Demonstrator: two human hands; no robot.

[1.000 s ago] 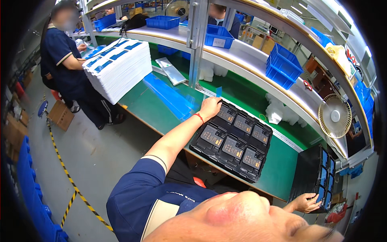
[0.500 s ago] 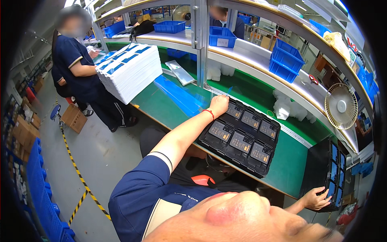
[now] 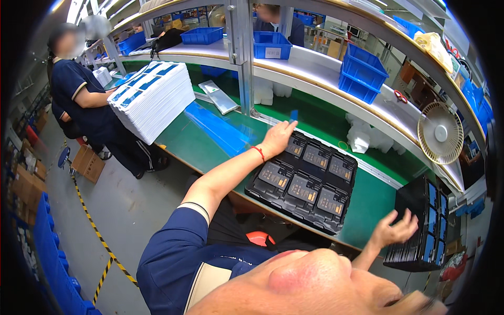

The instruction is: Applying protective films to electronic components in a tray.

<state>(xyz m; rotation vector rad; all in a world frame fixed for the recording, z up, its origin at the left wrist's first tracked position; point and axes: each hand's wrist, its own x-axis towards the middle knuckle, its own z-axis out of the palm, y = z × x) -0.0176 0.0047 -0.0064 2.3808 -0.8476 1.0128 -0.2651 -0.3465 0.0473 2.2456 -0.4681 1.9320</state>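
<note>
A black plastic tray [image 3: 252, 191] with moulded pockets lies on the green bench in front of me. Flat dark rectangular units [image 3: 303, 188] with small orange marks sit in its pockets. At the tray's far left corner is my left hand [image 3: 276, 139], fingers closed on a small blue piece of film [image 3: 294, 115] that sticks up past the fingertips. My right hand [image 3: 395, 231] is in the air at the right, fingers spread and holding nothing. Close beside it stands a stack of black trays [image 3: 412, 210] with blue-covered pieces [image 3: 431, 220] on its top.
Blue film sheets [image 3: 218, 128] and a clear flat packet [image 3: 218, 97] lie left of the tray. A tall stack of white sheets [image 3: 157, 107] stands beyond, near a co-worker [image 3: 76, 89]. Blue bins [image 3: 362, 73], red scissors [image 3: 400, 96] and a fan [image 3: 440, 132] are along the shelf.
My right hand has come off the tray stack, moving up and left with its fingers spreading. My left hand stays at the tray corner, and the blue film piece stands more upright. The view has shifted slightly.
</note>
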